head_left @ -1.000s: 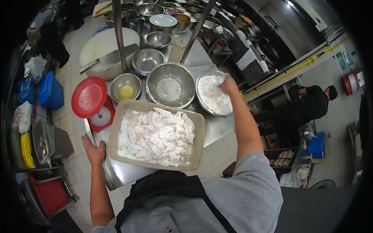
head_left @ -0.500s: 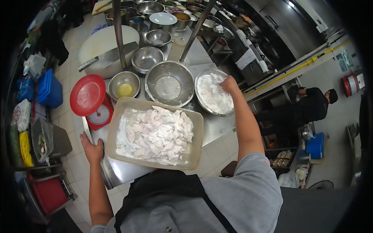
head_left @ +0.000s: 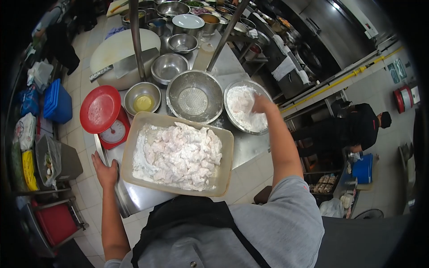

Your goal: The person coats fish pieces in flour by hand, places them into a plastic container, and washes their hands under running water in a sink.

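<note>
My right hand (head_left: 262,106) is over and partly in a steel bowl (head_left: 229,117) holding white powder (head_left: 241,108) that looks like flour. Motion smears its fingers, so what they hold is unclear. At the table's left edge my left hand (head_left: 105,172) rests with its fingers stretched out and nothing in it. Between my arms a beige plastic tub (head_left: 225,156) holds flour-coated pieces (head_left: 183,154), perhaps meat. A steel colander (head_left: 171,91) stands just left of the powder bowl. Beyond my left hand is a red kitchen scale (head_left: 117,136) with a red pan.
A small bowl (head_left: 129,96) holds yellow liquid. Behind it, a cleaver (head_left: 127,67) lies on a round white chopping board (head_left: 107,51). Two metal posts rise from the table. More bowls crowd the far end. A co-worker in black (head_left: 357,125) stands to the right.
My right hand has turned and shifted slightly down from the bowl's right rim, now blurred by motion. My left hand stays put. The co-worker at right has moved an arm.
</note>
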### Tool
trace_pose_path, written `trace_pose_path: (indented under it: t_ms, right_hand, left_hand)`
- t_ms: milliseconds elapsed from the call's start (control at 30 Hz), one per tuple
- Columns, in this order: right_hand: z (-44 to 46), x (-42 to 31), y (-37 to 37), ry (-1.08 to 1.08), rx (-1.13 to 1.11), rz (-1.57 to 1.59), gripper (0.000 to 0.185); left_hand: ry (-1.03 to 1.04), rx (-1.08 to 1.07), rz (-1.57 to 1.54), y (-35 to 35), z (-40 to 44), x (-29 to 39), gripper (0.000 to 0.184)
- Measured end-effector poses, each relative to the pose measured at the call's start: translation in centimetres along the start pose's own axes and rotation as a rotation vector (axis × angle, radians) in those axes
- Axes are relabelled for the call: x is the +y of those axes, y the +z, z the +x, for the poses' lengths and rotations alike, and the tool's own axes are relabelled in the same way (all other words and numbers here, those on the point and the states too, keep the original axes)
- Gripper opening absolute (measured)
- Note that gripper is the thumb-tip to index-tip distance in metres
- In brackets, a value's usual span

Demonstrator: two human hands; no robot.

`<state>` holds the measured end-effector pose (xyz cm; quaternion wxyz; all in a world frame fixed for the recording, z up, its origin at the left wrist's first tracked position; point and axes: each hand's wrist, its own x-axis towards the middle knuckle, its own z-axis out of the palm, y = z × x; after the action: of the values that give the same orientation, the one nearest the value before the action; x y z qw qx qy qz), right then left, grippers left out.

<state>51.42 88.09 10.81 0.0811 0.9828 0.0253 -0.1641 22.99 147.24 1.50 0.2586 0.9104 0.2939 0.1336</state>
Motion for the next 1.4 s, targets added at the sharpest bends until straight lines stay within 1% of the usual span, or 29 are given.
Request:
trace_pose_path:
  t_ms: [33, 67, 133, 200, 233, 267, 333, 367, 500, 567, 600, 667, 700, 767, 800, 867, 900, 933, 1000, 1033, 1067, 1133, 1167, 1233, 1267, 1300, 1367, 1400]
  right_hand:
    - [-0.4, -1.9, 0.4, 0.076, -0.124, -0.038, 0.112]
    - [-0.2, -2.3, 2.4, -0.093, 0.030, -0.157, 0.102]
    - [-0.4, -3.4, 2.5, -0.088, 0.089, 0.054, 0.085]
    - [1.6, -1.3, 3.1, -0.175, 0.236, 0.147, 0.067]
    - [1.0, -1.0, 1.5, -0.134, 0.275, 0.193, 0.059]
    - [0.7, -0.6, 0.2, -0.127, 0.270, 0.195, 0.059]
    - [-0.1, 0.1, -2.4, -0.004, 0.203, 0.418, 0.058]
    - [-1.0, -0.3, -3.4, -0.001, 0.210, 0.486, 0.059]
    - [0.4, 0.4, -2.1, 0.054, 0.173, 0.453, 0.066]
    - [-0.7, -1.1, -2.4, 0.060, -0.043, 0.800, 0.065]
    - [0.2, -1.6, -1.0, 0.058, -0.044, 0.802, 0.065]
    - [2.9, -2.0, 3.9, -0.041, 0.118, 0.368, 0.066]
    - [3.3, -2.5, 4.9, -0.041, 0.118, 0.368, 0.066]
    - [3.4, -3.7, 6.2, -0.163, 0.290, 0.101, 0.066]
    - [2.8, -3.8, 4.8, -0.166, 0.291, 0.103, 0.066]
    - [0.1, -3.3, -0.1, -0.012, 0.210, 0.638, 0.063]
    - [1.0, -1.5, 0.2, 0.009, 0.295, 0.691, 0.058]
    - [0.2, -1.3, -1.0, 0.008, 0.297, 0.686, 0.058]
    - [-1.2, -0.7, -3.2, 0.112, 0.230, 0.845, 0.050]
    - [-0.8, -0.2, -2.9, 0.101, 0.243, 0.768, 0.048]
    - [-0.8, -0.1, -3.0, 0.102, 0.244, 0.767, 0.048]
    - [-2.2, -1.3, -4.7, 0.138, 0.123, 0.636, 0.059]
    - [-1.8, -1.2, -4.0, 0.137, 0.121, 0.636, 0.059]
    - [-0.6, -0.9, -2.2, 0.117, 0.201, 0.690, 0.069]
    - [0.0, -1.0, -1.4, 0.116, 0.199, 0.691, 0.069]
    - [0.4, -1.6, -0.8, -0.002, 0.087, 0.370, 0.075]
    - [0.9, -3.3, 2.5, 0.049, 0.123, 0.089, 0.079]
    - [1.0, -3.9, 2.9, -0.002, 0.075, 0.064, 0.081]
  left_hand:
    - [0.010, 0.003, -0.003, 0.0, 0.0, -0.1, 0.081]
    - [0.018, 0.007, -0.006, 0.0, -0.1, -0.1, 0.081]
    - [0.012, 0.008, -0.007, 0.0, -0.2, 0.0, 0.081]
    - [0.017, 0.000, -0.001, -0.1, 0.0, -0.1, 0.081]
    - [0.018, 0.001, 0.006, 0.0, 0.0, -0.1, 0.081]
    - [0.021, -0.002, 0.011, 0.1, 0.0, 0.0, 0.082]
    - [0.024, -0.008, 0.016, -0.1, 0.1, 0.1, 0.082]
    - [0.023, -0.007, 0.020, -0.1, 0.1, 0.2, 0.083]
    - [0.020, 0.005, 0.006, 0.1, 0.1, 0.0, 0.082]
    - [0.037, 0.004, 0.011, 0.2, 0.1, -0.4, 0.082]
    - [0.037, 0.006, 0.013, 0.1, 0.1, -0.4, 0.082]
    - [0.020, -0.002, 0.019, 0.0, 0.1, 0.0, 0.082]
    - [0.021, -0.002, 0.019, 0.1, 0.1, 0.0, 0.082]
    - [0.029, 0.000, 0.018, 0.2, 0.1, -0.3, 0.082]
    - [0.027, 0.003, 0.020, 0.1, 0.2, -0.4, 0.082]
    - [0.033, 0.007, 0.013, 0.2, 0.1, -0.4, 0.081]
    - [0.029, 0.007, 0.007, 0.2, 0.0, -0.1, 0.081]
    - [0.016, 0.005, 0.008, -0.1, 0.0, 0.2, 0.081]
    - [0.005, 0.003, 0.008, -0.1, 0.0, 0.2, 0.081]
    - [0.009, 0.007, 0.008, 0.0, 0.0, 0.0, 0.081]
    - [0.013, 0.010, 0.009, 0.1, 0.1, -0.1, 0.081]
    - [0.013, 0.009, 0.007, 0.1, 0.0, 0.0, 0.081]
    - [0.015, 0.008, 0.007, 0.0, 0.0, 0.0, 0.081]
    - [0.015, 0.006, 0.004, 0.1, 0.1, -0.3, 0.081]
    - [0.017, 0.005, -0.004, 0.1, 0.1, -0.3, 0.081]
    - [0.016, 0.005, -0.002, 0.2, 0.1, -0.3, 0.081]
    - [0.023, 0.007, 0.005, 0.2, 0.1, -0.4, 0.081]
    - [0.023, 0.006, 0.008, 0.1, 0.0, -0.3, 0.081]
